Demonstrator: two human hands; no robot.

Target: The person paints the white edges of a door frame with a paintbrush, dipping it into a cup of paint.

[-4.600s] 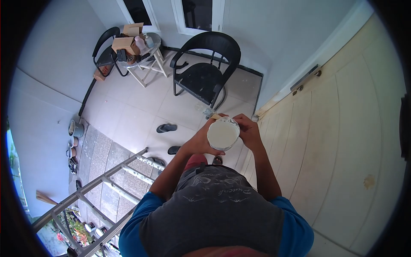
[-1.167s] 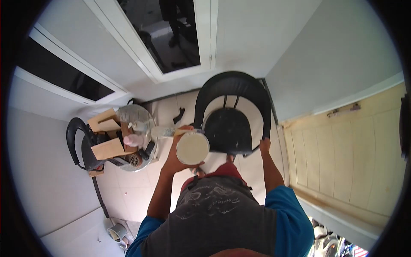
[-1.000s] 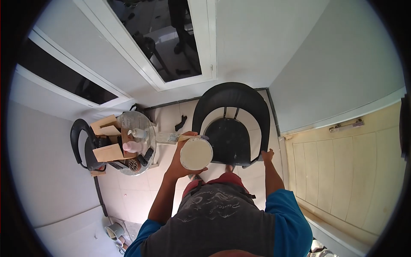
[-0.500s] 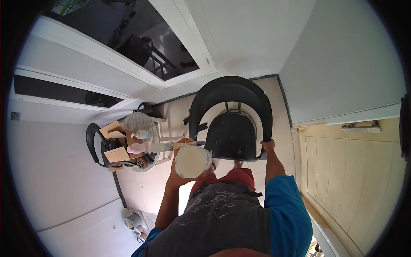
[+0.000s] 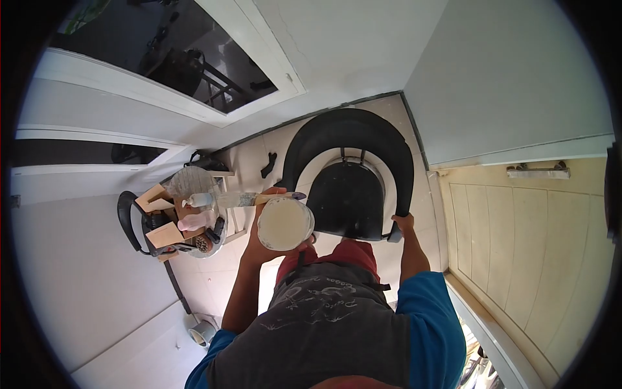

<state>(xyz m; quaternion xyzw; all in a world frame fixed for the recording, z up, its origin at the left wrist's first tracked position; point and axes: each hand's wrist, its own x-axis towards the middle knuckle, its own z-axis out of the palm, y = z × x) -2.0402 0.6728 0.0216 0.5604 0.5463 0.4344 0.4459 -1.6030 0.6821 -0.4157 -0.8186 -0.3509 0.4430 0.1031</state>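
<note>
My left hand (image 5: 258, 249) is wrapped round a round tub (image 5: 310, 228) with pale cream paint inside. Across the tub's far side lies a paintbrush (image 5: 245, 199), held by the same hand, its bristle end to the left. My right hand (image 5: 403, 223) grips the end of the curved armrest on a black chair (image 5: 346, 201). The chair faces me, with a round backrest and a dark seat. How my fingers sit under the tub is hidden.
To the left, a round stool (image 5: 189, 180) bears an open cardboard box (image 5: 163, 235), a white bottle (image 5: 199, 200) and a pink bottle (image 5: 195, 221). A small black object (image 5: 269, 165) lies on the tiled floor. Walls stand close ahead, and a cream door (image 5: 512, 233) is right.
The chair has shifted right over the floor, away from the small black object, with my right hand still on it. My view has turned slightly. The tub and brush stay in my left hand.
</note>
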